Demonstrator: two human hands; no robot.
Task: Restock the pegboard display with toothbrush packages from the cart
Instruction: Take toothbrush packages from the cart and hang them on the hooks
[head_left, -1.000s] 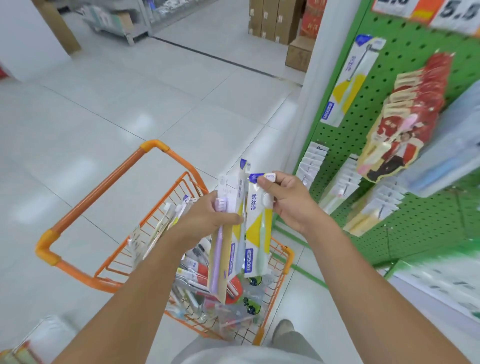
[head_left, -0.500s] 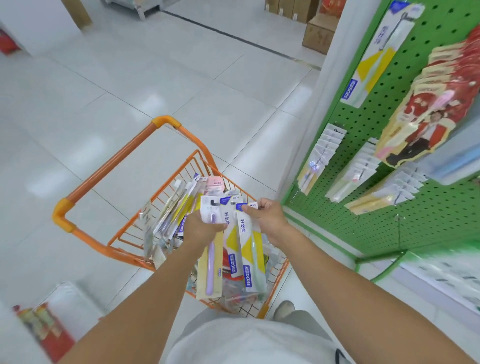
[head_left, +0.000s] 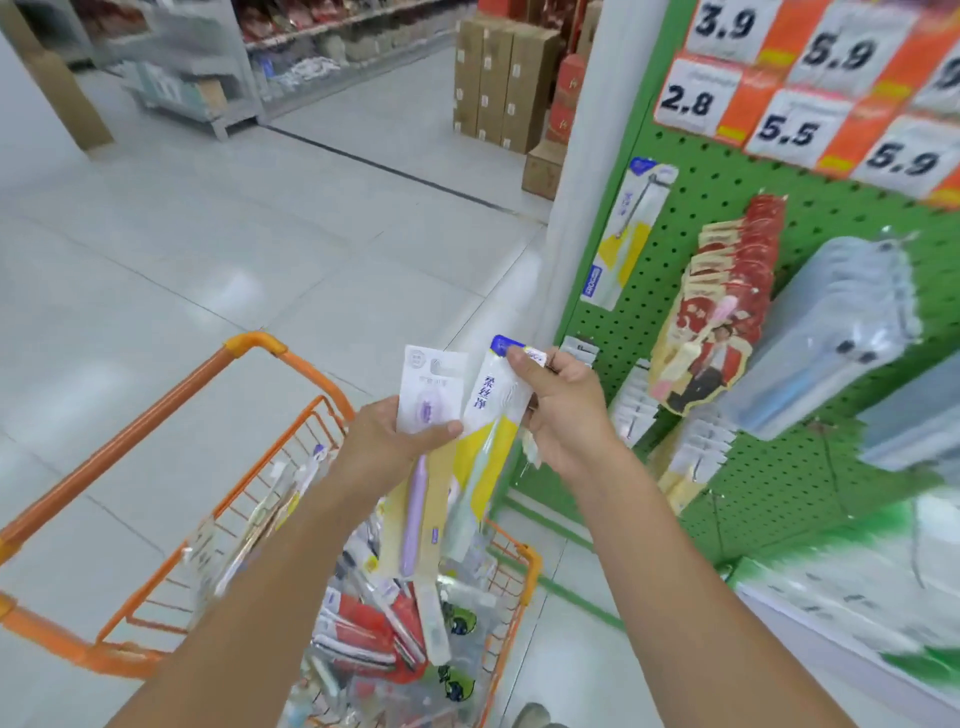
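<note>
Picking the next pack to hang, beside the pegboard

Cart is sitting left of pegboard. Left hand is gripping purple toothbrush pack; right hand is pinching yellow pack by its header. Best keeping the hang hole clear and lining it up with the matching hook.

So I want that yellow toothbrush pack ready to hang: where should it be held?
By its blue top tab, pinched from the right edge, as the right hand does now. The yellow toothbrush pack is long and flat, hanging down freely; judging by this, its top stays free for a peg.
</note>
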